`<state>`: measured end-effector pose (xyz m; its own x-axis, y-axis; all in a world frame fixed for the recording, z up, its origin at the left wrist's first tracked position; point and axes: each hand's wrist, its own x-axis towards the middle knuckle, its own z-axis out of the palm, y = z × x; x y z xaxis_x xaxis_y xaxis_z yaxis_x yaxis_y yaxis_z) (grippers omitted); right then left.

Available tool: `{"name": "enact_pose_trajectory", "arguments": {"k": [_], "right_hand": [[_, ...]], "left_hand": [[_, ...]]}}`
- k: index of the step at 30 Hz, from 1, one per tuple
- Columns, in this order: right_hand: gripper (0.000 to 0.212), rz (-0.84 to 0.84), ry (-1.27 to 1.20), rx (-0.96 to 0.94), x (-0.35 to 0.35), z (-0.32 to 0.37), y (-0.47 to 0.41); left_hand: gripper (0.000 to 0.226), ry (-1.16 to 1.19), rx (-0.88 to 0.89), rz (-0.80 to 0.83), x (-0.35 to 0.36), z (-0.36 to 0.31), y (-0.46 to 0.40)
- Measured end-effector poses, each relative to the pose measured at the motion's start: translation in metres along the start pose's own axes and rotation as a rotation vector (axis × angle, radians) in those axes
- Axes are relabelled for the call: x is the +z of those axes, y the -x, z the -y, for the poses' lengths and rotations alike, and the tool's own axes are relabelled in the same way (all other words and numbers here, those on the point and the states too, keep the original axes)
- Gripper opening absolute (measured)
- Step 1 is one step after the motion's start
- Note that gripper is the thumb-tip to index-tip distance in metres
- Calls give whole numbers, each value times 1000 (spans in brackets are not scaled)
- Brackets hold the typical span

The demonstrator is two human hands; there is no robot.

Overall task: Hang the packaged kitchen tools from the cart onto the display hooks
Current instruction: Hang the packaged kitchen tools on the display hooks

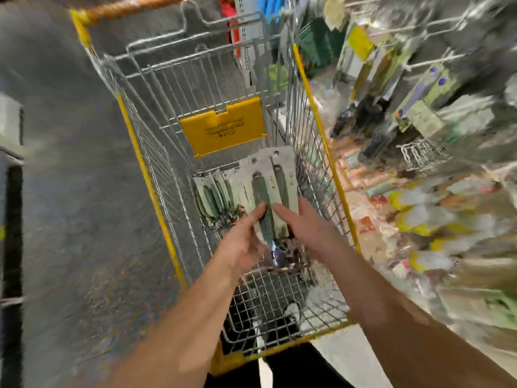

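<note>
Both hands, left hand (246,236) and right hand (299,222), reach with fingers straight; neither visibly grips the packaged tools (268,186) in the cart (156,197). Judged light, stiff cards; grasp edges.

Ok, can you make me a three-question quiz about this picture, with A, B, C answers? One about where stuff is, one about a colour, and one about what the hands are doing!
1. Where are the packaged tools?
A. On the floor
B. Inside the cart
C. On a chair

2. What colour is the cart's flap?
A. Yellow
B. Pink
C. Black

3. What are the left hand and right hand doing?
A. Clapping overhead
B. Pushing the cart handle
C. Reaching onto the packs

Answers:
1 B, the packs lie within the wire walls.
2 A, the plastic flap is plainly yellow.
3 C, both hands' fingers lie stretched out on the top packs.
</note>
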<state>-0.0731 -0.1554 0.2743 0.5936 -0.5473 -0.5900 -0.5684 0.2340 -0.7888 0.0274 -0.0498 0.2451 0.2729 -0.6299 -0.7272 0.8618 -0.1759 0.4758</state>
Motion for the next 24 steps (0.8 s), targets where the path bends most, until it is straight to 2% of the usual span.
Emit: {"name": "enact_pose_trajectory", "arguments": {"k": [3, 6, 10, 13, 18, 20, 22, 24], "right_hand": [[56, -25, 110, -20, -12, 14, 44], [43, -106, 151, -55, -23, 24, 86], [17, -264, 72, -126, -26, 19, 142], [21, -333, 51, -166, -19, 14, 188], [20, -443, 111, -142, -2, -8, 261], [25, -512, 81, -124, 3, -20, 287], [17, -557, 59, -118, 3, -31, 317], [13, -597, -18, -108, -1, -40, 348]], "left_hand": [[49, 18, 36, -1, 18, 12, 37], [38, 3, 69, 1, 30, 19, 67], [54, -71, 101, 161, 40, 31, 106], [51, -106, 107, 223, 42, 43, 140], [71, -160, 25, 253, 29, 86, 197], [63, -153, -16, 326, 26, 103, 223], [51, -159, -38, 357, 27, 115, 247], [52, -189, -32, 375, 33, 129, 267]]}}
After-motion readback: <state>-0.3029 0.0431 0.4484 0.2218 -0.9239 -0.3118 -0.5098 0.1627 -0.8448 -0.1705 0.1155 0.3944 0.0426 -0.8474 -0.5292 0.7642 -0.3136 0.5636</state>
